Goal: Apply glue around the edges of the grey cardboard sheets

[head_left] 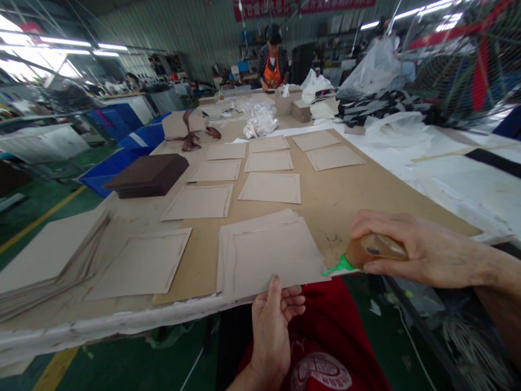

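We had before us a broad table [391,198] with a tan surface, which spread out beneath and beyond the near stack of beige sheets [268,252]. Far beyond that stack we saw a person [262,62] in an orange apron [273,71]. A blue bin [101,176] stood beyond the stack and to its left, beside the table. Well to the left of the stack lay a thick pile of beige panels [46,252], and a block of dark brown pieces [148,171] sat farther back on that side. Nine loose beige sheets [271,187] lay spread to the left of the stack and beyond it. At the stack's near edge was our left hand [272,323], its thumb on the top sheet and its other fingers curled just below the edge; we could not tell whether they pinched it. Just right of the stack, our right hand [423,250] had its fingers clamped around an amber bottle [378,248], its green nozzle [342,264] at the stack's near right corner; we could not tell whether the tip touched the sheet.
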The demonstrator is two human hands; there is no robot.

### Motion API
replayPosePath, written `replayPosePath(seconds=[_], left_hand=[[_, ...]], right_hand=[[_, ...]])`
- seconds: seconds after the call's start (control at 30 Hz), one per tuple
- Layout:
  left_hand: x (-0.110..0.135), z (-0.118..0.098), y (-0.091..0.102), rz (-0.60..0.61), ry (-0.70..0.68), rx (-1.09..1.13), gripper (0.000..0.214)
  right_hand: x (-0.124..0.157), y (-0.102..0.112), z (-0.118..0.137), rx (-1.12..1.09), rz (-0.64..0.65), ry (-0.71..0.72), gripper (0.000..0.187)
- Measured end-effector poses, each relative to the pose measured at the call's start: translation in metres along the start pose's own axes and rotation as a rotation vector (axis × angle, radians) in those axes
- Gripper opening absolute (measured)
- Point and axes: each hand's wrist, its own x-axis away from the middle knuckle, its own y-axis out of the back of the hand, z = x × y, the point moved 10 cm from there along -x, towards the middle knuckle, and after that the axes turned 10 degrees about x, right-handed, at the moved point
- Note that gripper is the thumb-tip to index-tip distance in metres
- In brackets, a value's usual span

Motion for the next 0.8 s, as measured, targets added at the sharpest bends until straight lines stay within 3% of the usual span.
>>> replayPosePath(seconds=[0.2, 0.47, 0.7, 0.8], left_hand=[[0.0, -0.001, 0.001, -0.011, 0.0, 0.006, 0.041], [0.001, -0.001, 0.0, -0.008, 0.001, -0.001, 0.042], [0.0, -0.001, -0.001, -0.024, 0.007, -0.004, 0.043], [0.001, -0.003, 0.002, -0.042, 0.014, -0.013, 0.046]], right_hand=[[-0.007, 0.003, -0.008, 0.059, -0.159, -0.009, 0.026], [0.016, 0.001, 0.007, 0.002, -0.046, 0.01, 0.028], [0.026, -0.004, -0.007, -0.103, -0.07, -0.083, 0.03], [0.033, -0.009, -0.02, -0.244, -0.08, -0.147, 0.033]])
